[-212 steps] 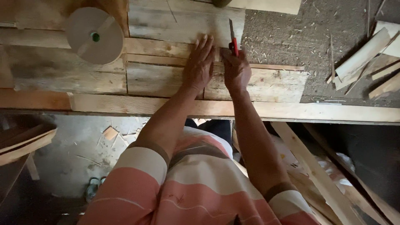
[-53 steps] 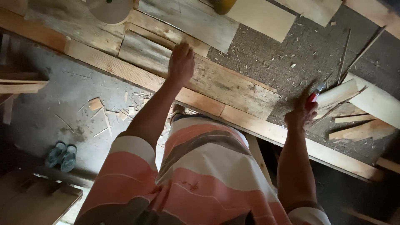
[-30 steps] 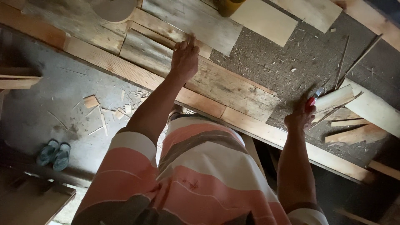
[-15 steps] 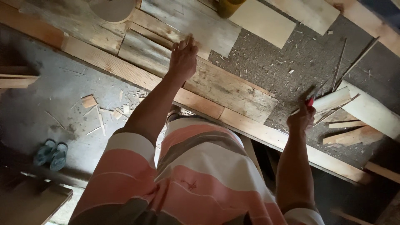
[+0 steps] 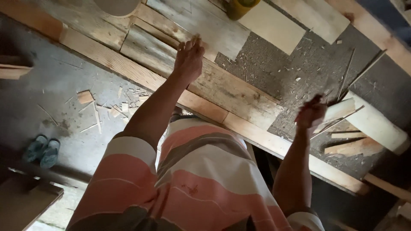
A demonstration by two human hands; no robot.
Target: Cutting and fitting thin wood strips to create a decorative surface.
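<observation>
- On the table (image 5: pixel 295 72), which is covered with sawdust and chips, we see our two hands well apart from each other.
- Our left hand (image 5: pixel 188 60) is above a grey weathered plank (image 5: pixel 201 77); the fingers are loosely spread and hold nothing. We cannot tell if the palm touches the wood.
- Our right hand (image 5: pixel 311 114) is curled at the end of a pale wood block (image 5: pixel 340 110). It is blurred and in shadow, so we cannot tell if it pinches something.
- A thin stick (image 5: pixel 338 124) lies just beside this hand, and a thick light beam (image 5: pixel 376 125) lies to the right of it.
- A long plank (image 5: pixel 257 137) makes the near edge of the table.
- At the far edge stands a yellow container (image 5: pixel 242 7), next to a pale flat board (image 5: pixel 274 26).
- On the floor at the left, we see wood scraps (image 5: pixel 85 97) and a pair of green sandals (image 5: pixel 43 149).
</observation>
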